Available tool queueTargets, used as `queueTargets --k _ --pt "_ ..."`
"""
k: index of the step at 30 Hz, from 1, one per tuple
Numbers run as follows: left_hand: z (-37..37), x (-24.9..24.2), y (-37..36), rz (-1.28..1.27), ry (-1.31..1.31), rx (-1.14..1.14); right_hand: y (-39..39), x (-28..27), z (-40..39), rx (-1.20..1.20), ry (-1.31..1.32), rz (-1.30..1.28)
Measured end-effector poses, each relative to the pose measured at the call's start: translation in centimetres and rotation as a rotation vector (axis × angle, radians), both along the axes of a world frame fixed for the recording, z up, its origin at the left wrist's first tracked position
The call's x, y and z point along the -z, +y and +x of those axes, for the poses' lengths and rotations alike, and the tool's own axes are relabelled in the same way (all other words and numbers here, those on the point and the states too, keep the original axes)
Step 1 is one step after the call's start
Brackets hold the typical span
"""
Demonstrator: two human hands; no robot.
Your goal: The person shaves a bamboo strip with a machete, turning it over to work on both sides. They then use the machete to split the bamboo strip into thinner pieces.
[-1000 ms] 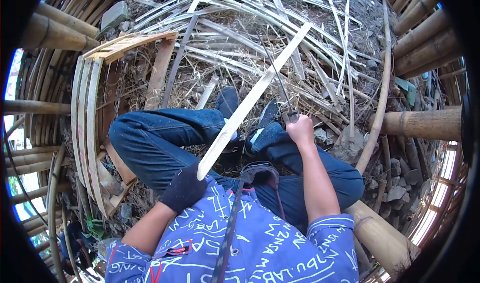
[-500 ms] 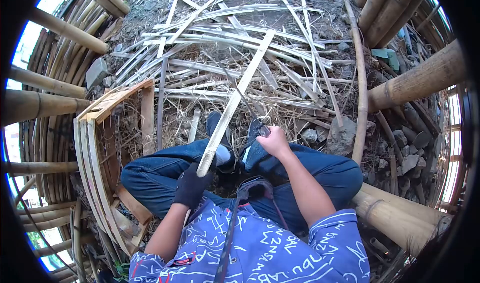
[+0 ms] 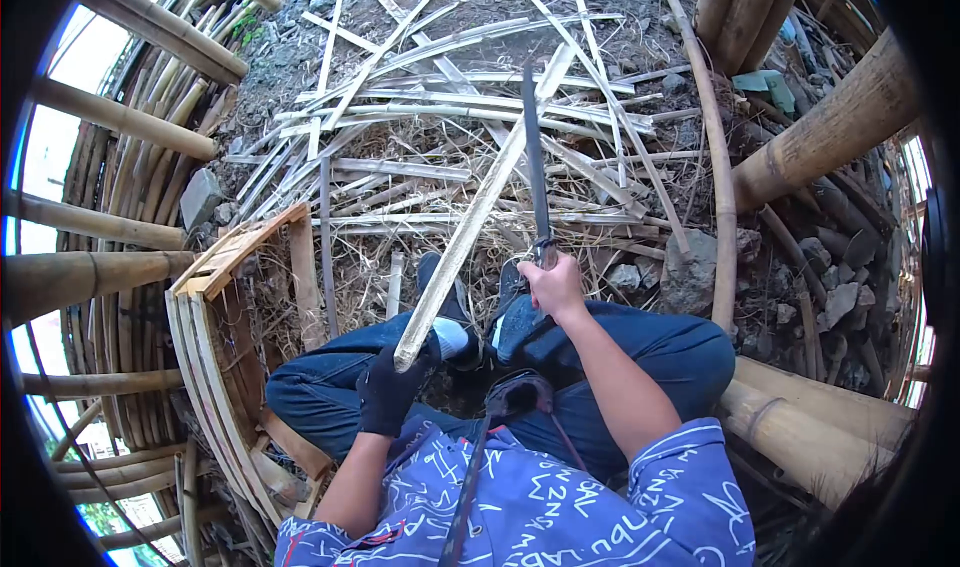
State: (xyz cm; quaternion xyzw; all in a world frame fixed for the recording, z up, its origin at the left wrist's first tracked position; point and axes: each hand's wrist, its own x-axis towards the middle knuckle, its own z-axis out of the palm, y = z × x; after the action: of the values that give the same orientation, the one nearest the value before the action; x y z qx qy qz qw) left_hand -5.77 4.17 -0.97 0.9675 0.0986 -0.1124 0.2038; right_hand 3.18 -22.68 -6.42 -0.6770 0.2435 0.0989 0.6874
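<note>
My left hand (image 3: 392, 392), in a black glove, grips the near end of a long pale split-bamboo strip (image 3: 478, 212). The strip slants forward and to the right, away from my lap. In my bare right hand (image 3: 552, 285) is the handle of a machete, its long dark blade (image 3: 534, 157) pointing almost straight ahead. Toward its tip the blade overlaps the far part of the strip in this view. Both hands are over my crossed legs in blue jeans (image 3: 650, 362).
Many split-bamboo strips (image 3: 440, 97) lie crisscrossed on the debris-strewn ground ahead. A curved wooden frame (image 3: 215, 367) stands at my left. Thick bamboo poles (image 3: 830, 127) and broken rocks (image 3: 690, 272) are on the right. Stacked bamboo lines the left side.
The machete blade has swung from slanting left across the strip to pointing forward, its broad side now showing. The strip stays in my left hand, its far end shifted slightly right.
</note>
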Motion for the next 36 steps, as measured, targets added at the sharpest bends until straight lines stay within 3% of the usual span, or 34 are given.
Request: queueTargets --k 2,4,9,11,19,30,32,33,35,36 --pt "-0.1 -0.6 0.5 -0.031 -0.122 0.052 0.6 -0.9 -0.3 -0.051 -0.046 -0.112" --pt "-0.1 -1.1 0.8 -0.003 -0.127 0.059 1.4 -1.2 -0.7 -0.112 -0.355 -0.430" --pt "0.4 -3.7 -0.4 -0.047 -0.130 0.081 2.4 -2.4 -1.9 -0.286 -0.548 -0.584" --pt "0.2 -4.2 -0.9 -0.148 -0.139 0.058 2.4 -2.9 -2.4 -0.294 -0.579 -0.604" --pt "-0.2 -6.1 -1.1 -0.076 -0.210 0.097 0.8 -4.1 -2.6 -0.371 -0.692 -0.731" --pt "-0.1 -7.0 -1.9 -0.036 -0.199 0.126 0.5 -3.5 -2.2 -0.340 -0.717 -0.716" --pt "0.2 -7.6 -2.5 -0.337 0.047 0.000 0.5 -3.5 -2.2 -0.346 -0.721 -0.719" --pt "0.3 -7.3 -2.6 -0.338 0.046 -0.005 0.6 -3.4 -2.2 -0.349 -0.718 -0.730" --pt "0.3 -6.4 -2.8 -0.791 0.297 -0.180 0.9 -3.1 -2.3 -0.356 -0.720 -0.741" --pt "0.6 -6.7 -3.2 -0.792 0.294 -0.182 1.1 -2.9 -2.3 -0.366 -0.709 -0.756"
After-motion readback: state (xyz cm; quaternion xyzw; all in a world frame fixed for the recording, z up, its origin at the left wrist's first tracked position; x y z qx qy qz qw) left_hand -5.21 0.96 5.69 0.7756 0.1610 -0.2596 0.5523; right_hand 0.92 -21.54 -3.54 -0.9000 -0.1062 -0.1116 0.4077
